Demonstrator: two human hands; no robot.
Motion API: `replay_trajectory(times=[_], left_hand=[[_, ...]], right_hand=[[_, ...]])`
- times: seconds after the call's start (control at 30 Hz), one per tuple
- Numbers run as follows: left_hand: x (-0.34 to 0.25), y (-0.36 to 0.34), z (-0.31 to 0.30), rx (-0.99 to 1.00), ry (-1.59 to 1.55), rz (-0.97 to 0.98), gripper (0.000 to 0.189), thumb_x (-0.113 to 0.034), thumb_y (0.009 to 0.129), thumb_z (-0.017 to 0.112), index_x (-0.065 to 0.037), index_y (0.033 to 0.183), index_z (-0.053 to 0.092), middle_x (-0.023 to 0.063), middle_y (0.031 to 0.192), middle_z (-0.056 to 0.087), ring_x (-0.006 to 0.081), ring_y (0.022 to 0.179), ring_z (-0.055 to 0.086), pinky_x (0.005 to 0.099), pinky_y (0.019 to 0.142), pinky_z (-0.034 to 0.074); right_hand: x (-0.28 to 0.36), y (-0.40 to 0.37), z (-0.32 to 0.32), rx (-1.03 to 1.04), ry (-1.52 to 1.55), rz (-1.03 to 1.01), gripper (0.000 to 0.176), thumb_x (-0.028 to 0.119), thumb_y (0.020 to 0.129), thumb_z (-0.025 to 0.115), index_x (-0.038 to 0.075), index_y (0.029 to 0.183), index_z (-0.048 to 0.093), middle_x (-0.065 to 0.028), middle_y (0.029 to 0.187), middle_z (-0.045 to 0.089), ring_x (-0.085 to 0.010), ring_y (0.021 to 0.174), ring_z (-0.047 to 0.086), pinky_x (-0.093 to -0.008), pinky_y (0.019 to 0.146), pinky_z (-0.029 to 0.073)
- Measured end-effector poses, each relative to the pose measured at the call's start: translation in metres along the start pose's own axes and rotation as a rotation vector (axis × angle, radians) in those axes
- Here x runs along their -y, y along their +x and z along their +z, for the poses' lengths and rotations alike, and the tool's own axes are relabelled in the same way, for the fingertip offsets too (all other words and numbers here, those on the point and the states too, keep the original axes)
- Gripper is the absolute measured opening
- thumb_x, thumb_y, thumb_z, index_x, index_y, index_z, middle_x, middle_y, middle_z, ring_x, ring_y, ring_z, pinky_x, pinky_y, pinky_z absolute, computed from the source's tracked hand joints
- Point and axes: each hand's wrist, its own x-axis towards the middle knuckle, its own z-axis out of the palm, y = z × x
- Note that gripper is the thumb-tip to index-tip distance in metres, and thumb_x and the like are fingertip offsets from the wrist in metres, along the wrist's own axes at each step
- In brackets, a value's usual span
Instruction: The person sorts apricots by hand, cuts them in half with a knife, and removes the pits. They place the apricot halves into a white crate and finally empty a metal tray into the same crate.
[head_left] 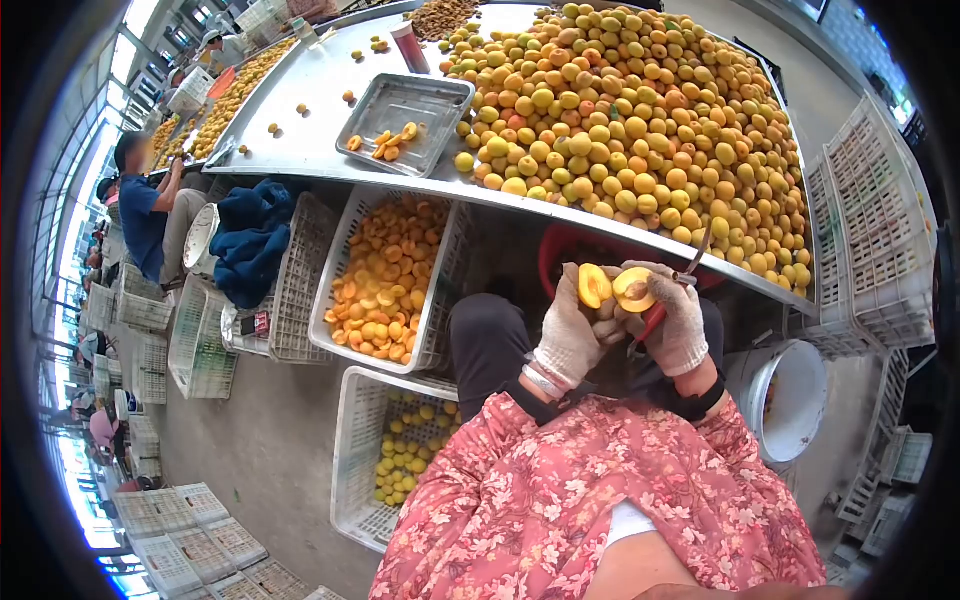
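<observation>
Both hands wear pale knitted gloves and meet above my lap. My left hand (572, 335) is closed on one apricot half (594, 286), its yellow cut face showing. In my right hand (680, 325) is the other half (634, 289), with a brown pit visible in it. The same hand also holds a red-handled tool (652, 322) against the palm, and a curved metal blade (697, 255) rises above its fingers. Behind the hands, a red basin (549, 258) sits partly under the table edge.
A metal table (290, 145) bears a large apricot heap (620, 130) and a steel tray (448, 100) with several halves. At left stand a crate of halves (320, 325) and a crate of yellow-green fruit (345, 450). A white bucket (800, 400) stands right. A person (140, 215) sits far left.
</observation>
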Motion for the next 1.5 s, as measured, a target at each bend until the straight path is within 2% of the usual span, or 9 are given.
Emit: replay_trajectory(times=[0.07, 0.23, 0.33, 0.57, 0.8, 1.13, 1.23, 1.4, 1.5], left_hand=[[0.000, 0.009, -0.023, 0.325, -0.102, -0.028, 0.066, -0.065, 0.096, 0.034, -0.008, 0.120, 0.056, 0.0073, 0.094, 0.063, 0.0147, 0.065, 0.053, 0.0265, 0.056, 0.042], [-0.003, -0.005, -0.009, 0.224, -0.144, 0.039, 0.048, -0.048, 0.100, 0.046, -0.005, 0.119, 0.057, 0.0082, 0.101, 0.061, 0.0171, 0.080, 0.058, 0.0290, 0.071, 0.050], [-0.003, -0.007, -0.025, 0.174, 0.314, 0.161, 0.038, -0.033, 0.101, 0.043, -0.003, 0.120, 0.055, 0.0143, 0.117, 0.060, 0.0247, 0.107, 0.061, 0.0369, 0.083, 0.056], [0.002, -0.018, -0.025, 0.113, 0.634, 0.108, 0.029, -0.027, 0.102, 0.047, -0.003, 0.115, 0.056, 0.0080, 0.099, 0.064, 0.0167, 0.081, 0.064, 0.0298, 0.073, 0.056], [0.012, -0.027, -0.024, 0.030, 0.569, 0.157, 0.026, -0.023, 0.101, 0.049, -0.001, 0.110, 0.057, 0.0069, 0.096, 0.063, 0.0164, 0.080, 0.064, 0.0295, 0.070, 0.056], [0.032, -0.028, -0.026, 0.028, 0.394, 0.197, 0.028, -0.028, 0.100, 0.051, -0.002, 0.106, 0.059, 0.0071, 0.094, 0.063, 0.0158, 0.080, 0.064, 0.0292, 0.068, 0.055], [0.032, -0.033, -0.017, -0.069, 0.529, 0.287, 0.025, -0.026, 0.099, 0.053, -0.003, 0.103, 0.060, 0.0027, 0.093, 0.061, 0.0086, 0.081, 0.056, 0.0246, 0.077, 0.048], [0.030, -0.034, -0.026, 0.093, 0.824, 0.269, 0.025, -0.025, 0.101, 0.050, -0.003, 0.099, 0.060, 0.0003, 0.090, 0.059, 0.0068, 0.081, 0.055, 0.0234, 0.072, 0.049], [0.039, -0.039, -0.029, 0.099, 0.660, 0.220, 0.031, -0.031, 0.102, 0.047, -0.003, 0.107, 0.059, 0.0059, 0.095, 0.062, 0.0144, 0.082, 0.063, 0.0290, 0.070, 0.056]], right_hand=[[0.001, 0.000, 0.002, -0.027, -0.085, -0.029, 0.031, 0.013, 0.090, 0.061, -0.005, 0.116, 0.061, -0.0141, 0.102, 0.068, -0.0169, 0.077, 0.067, -0.0227, 0.058, 0.052], [0.001, -0.003, -0.009, -0.107, -0.264, -0.051, 0.027, 0.012, 0.089, 0.064, -0.002, 0.113, 0.064, -0.0092, 0.091, 0.069, -0.0117, 0.071, 0.066, -0.0193, 0.055, 0.051], [0.003, -0.008, -0.005, -0.165, -0.257, -0.034, 0.025, 0.011, 0.088, 0.066, -0.002, 0.110, 0.065, -0.0090, 0.091, 0.069, -0.0111, 0.070, 0.065, -0.0197, 0.055, 0.050], [-0.003, -0.010, -0.014, -0.100, -0.517, 0.008, 0.027, 0.010, 0.084, 0.071, -0.001, 0.108, 0.067, -0.0060, 0.091, 0.070, -0.0086, 0.070, 0.064, -0.0185, 0.055, 0.048], [0.013, -0.020, -0.003, -0.054, -0.683, 0.111, 0.041, 0.013, 0.075, 0.079, 0.001, 0.113, 0.066, -0.0020, 0.093, 0.069, -0.0069, 0.077, 0.061, -0.0210, 0.065, 0.050], [0.000, -0.020, -0.015, 0.009, -0.295, 0.149, 0.037, 0.006, 0.078, 0.073, -0.004, 0.112, 0.064, -0.0097, 0.096, 0.070, -0.0147, 0.083, 0.067, -0.0241, 0.073, 0.054], [-0.007, -0.020, -0.027, -0.141, -0.484, 0.059, 0.033, 0.008, 0.080, 0.073, -0.002, 0.111, 0.066, -0.0077, 0.092, 0.069, -0.0124, 0.081, 0.065, -0.0232, 0.072, 0.052], [0.010, -0.030, -0.018, 0.059, -0.658, -0.042, 0.017, 0.004, 0.082, 0.070, -0.002, 0.099, 0.070, -0.0044, 0.089, 0.068, -0.0099, 0.081, 0.063, -0.0235, 0.075, 0.051], [0.013, -0.030, -0.021, 0.119, -0.697, -0.005, 0.016, 0.004, 0.082, 0.069, -0.002, 0.097, 0.070, -0.0036, 0.090, 0.069, -0.0105, 0.082, 0.063, -0.0235, 0.076, 0.051]])
